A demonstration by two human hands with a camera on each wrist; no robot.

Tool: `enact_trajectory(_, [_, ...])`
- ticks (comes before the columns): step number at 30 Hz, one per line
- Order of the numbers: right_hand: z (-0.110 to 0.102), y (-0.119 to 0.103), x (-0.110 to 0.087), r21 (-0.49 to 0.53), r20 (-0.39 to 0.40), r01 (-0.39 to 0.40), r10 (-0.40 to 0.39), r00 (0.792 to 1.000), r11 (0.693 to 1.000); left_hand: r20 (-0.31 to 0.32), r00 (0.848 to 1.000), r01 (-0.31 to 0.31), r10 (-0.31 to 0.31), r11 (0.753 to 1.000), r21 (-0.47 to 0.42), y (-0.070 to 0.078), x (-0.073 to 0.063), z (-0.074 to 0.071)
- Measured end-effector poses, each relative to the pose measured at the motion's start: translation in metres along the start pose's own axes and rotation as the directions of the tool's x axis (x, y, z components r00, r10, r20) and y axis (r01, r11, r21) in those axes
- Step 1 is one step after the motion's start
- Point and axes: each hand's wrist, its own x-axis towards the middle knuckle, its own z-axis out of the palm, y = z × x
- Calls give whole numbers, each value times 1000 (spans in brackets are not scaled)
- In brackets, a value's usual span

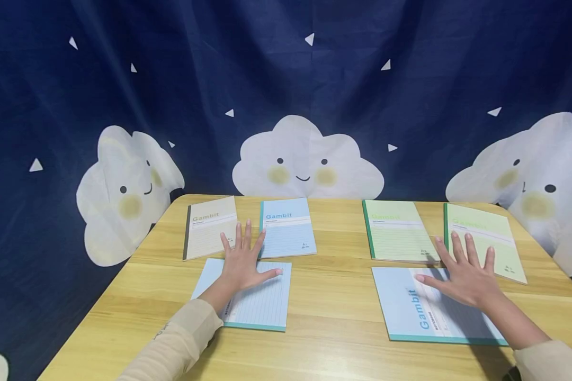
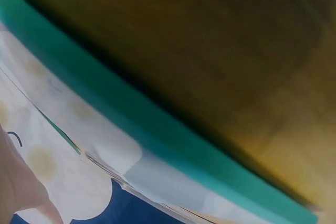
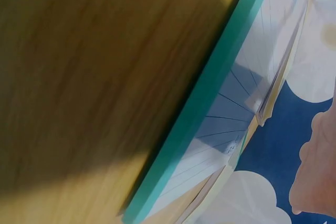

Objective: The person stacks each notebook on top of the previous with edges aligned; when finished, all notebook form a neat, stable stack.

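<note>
With fingers spread, my left hand (image 1: 242, 267) is over a blue notebook (image 1: 269, 304) that lies sideways at the front left, its teal spine toward me. The fingertips overlap the grey and blue notebooks behind it in the head view. My right hand (image 1: 469, 280), also spread wide, is above another sideways blue notebook (image 1: 400, 304) marked Gambit; its fingers overlap the green notebooks beyond. Neither hand grips anything. Both wrist views look along a teal spine (image 2: 157, 124), with part of the hand (image 3: 317, 166) at the edge.
Along the back of the wooden table (image 1: 331, 317) lie a grey notebook (image 1: 207, 238), an upright blue notebook (image 1: 288, 235), a green notebook (image 1: 395, 235) and a second green notebook (image 1: 500, 248). A dark blue curtain (image 1: 276, 63) with white clouds hangs behind.
</note>
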Motion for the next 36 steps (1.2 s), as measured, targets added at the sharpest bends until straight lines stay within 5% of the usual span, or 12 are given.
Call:
enact_trajectory(18, [3, 5, -1, 17, -37, 7, -7, 999, 1000, -12, 1000, 18, -19, 999, -36, 0, 2, 4])
enact_trajectory(26, [-4, 5, 5, 45, -163, 40, -32, 986, 998, -67, 998, -12, 3, 991, -131, 25, 15, -7])
enact_trajectory(36, [-10, 0, 19, 107, -252, 7, 20, 967, 994, 17, 1000, -17, 22, 969, -245, 69, 34, -18])
